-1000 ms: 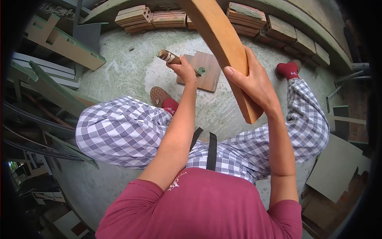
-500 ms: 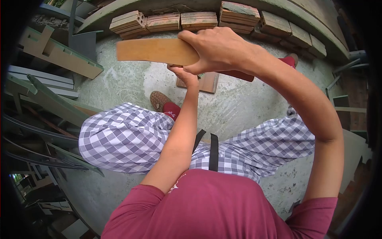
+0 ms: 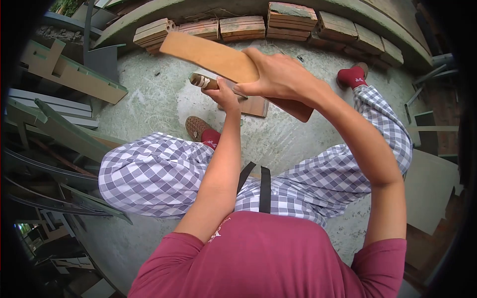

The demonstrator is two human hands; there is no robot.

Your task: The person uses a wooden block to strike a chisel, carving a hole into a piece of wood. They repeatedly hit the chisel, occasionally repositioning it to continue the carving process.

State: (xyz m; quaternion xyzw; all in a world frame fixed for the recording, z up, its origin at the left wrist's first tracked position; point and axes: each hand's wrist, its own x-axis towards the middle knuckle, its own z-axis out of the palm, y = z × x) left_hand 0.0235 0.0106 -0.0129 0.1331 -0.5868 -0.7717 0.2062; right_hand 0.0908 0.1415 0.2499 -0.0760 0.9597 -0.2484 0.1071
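A flat tan wooden plank (image 3: 208, 54) slants across the view, with my right hand (image 3: 280, 74) gripping it around the middle. Its darker reddish-brown end (image 3: 298, 109) comes out below my right wrist. Close under the plank, my left hand (image 3: 226, 95) is closed around the wooden handle (image 3: 201, 80) of a tool, which has white wrapping near its end. A bit of grey metal shows beside my left thumb; the rest of that tool is hidden behind my hands. Beneath them lies a flat wooden board (image 3: 256, 107) on the concrete floor, partly covered from view.
Several bricks (image 3: 242, 28) line the curved concrete edge at the back. Cut panels and boards (image 3: 74, 72) lean at the left. A pale sheet (image 3: 432, 188) lies at the right. My feet, in red socks, rest either side of the board on the concrete floor (image 3: 149, 94).
The plank has tilted, its left end rising and its right end dropping. My right elbow has come down and inward. The tool's handle in my left hand now shows. My right leg appears bent further in view.
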